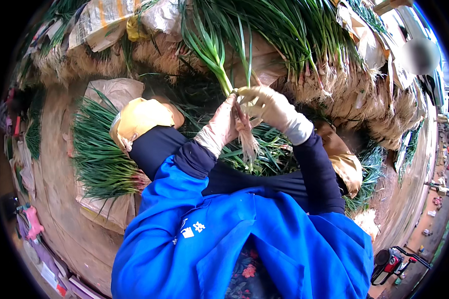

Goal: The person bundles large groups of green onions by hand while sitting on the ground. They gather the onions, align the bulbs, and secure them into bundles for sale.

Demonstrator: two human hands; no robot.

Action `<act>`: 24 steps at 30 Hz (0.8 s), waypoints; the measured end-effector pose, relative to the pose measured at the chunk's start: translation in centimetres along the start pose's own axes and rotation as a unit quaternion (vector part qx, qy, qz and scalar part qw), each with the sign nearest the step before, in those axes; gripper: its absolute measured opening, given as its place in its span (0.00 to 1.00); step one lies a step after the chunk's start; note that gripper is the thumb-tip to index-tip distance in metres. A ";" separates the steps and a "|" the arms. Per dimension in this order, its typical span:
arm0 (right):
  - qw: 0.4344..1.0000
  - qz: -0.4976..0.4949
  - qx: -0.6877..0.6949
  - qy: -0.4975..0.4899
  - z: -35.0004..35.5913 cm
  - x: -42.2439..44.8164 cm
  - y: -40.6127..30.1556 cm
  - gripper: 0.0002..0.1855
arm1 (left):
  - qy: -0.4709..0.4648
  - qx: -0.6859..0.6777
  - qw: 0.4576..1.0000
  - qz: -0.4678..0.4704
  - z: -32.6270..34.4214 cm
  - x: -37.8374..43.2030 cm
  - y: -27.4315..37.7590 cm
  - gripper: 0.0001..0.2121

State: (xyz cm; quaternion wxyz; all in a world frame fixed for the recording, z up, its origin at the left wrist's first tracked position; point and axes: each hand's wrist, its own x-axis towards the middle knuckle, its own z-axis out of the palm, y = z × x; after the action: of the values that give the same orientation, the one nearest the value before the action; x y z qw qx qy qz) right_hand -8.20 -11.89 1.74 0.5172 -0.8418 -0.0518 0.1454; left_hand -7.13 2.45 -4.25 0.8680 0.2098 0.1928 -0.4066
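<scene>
My left hand (221,121), in a pale glove, grips a green garlic plant (221,76) by its lower stem. Its long green leaves point away from me, and a reddish stem end with a tuft of pale roots (248,144) hangs below the grip. My gloved right hand (267,106) is beside it, its fingers bent at the stem; motion blur hides whether they pinch it. Beneath both hands, between my legs, lies a heap of loose green leaves (271,144).
Bundled green garlic (108,149) lies on sacking at my left. A long bank of rooted plants (333,82) spans the front, partly covered by sacks (101,26). Yellowish covers (146,117) wrap my knees. A red-and-black machine (391,263) stands at the lower right.
</scene>
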 end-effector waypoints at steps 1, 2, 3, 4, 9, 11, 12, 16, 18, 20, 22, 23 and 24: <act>0.982 -0.115 -0.151 -0.003 0.8 -0.7 -1.0 0.26 | 0.007 -0.005 1.000 0.014 -1.6 0.6 -0.4 0.15; 0.982 -0.041 -0.183 -0.012 1.9 -1.0 -0.8 0.25 | 0.008 -0.008 1.000 0.021 -0.6 0.4 -0.5 0.17; 0.980 -0.041 -0.194 -0.014 2.4 -1.1 -0.7 0.23 | -0.043 -0.029 0.998 -0.028 0.7 -0.2 0.0 0.18; 0.978 -0.041 -0.205 -0.017 2.7 -1.3 -0.4 0.21 | -0.070 -0.008 0.997 0.011 -0.6 1.1 -0.4 0.20; 0.956 -0.023 -0.282 0.078 -1.8 -3.4 3.5 0.08 | -0.028 0.038 0.999 -0.013 0.0 0.6 -0.1 0.12; 0.872 0.168 -0.460 0.019 -5.0 -5.6 7.7 0.11 | -0.041 0.032 0.998 -0.022 -0.5 1.4 -0.2 0.13; 0.780 0.285 -0.551 -0.088 -5.6 -6.3 8.5 0.13 | -0.037 0.041 0.998 -0.030 -1.0 1.5 0.1 0.14; 0.942 0.063 -0.312 0.106 -4.5 -4.4 7.3 0.16 | -0.181 -0.033 0.981 -0.061 -2.4 2.0 0.5 0.15; 0.938 0.031 -0.223 0.264 -3.2 -0.6 6.4 0.16 | -0.142 -0.040 0.989 0.000 -1.4 1.6 0.6 0.15; 0.962 0.080 -0.181 0.186 -2.1 1.6 8.4 0.17 | -0.065 0.041 0.992 0.100 -0.8 1.8 0.6 0.14; 0.969 0.159 -0.173 0.072 -0.8 1.8 4.5 0.18 | 0.048 -0.031 0.990 0.127 -0.6 1.5 1.1 0.13; 0.979 0.149 -0.098 0.095 0.1 1.3 5.3 0.17 | 0.037 -0.014 0.990 0.135 -0.9 2.0 1.1 0.13; 0.990 0.126 -0.038 0.058 1.2 0.8 5.5 0.16 | 0.035 0.001 0.989 0.142 -2.1 2.4 0.7 0.14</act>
State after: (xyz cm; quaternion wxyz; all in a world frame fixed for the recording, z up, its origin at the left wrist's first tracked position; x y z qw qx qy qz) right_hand -8.17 -13.25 -3.78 0.4647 -0.8676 0.0788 0.1583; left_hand -5.48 2.48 -7.02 0.9094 0.2501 0.1911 -0.2719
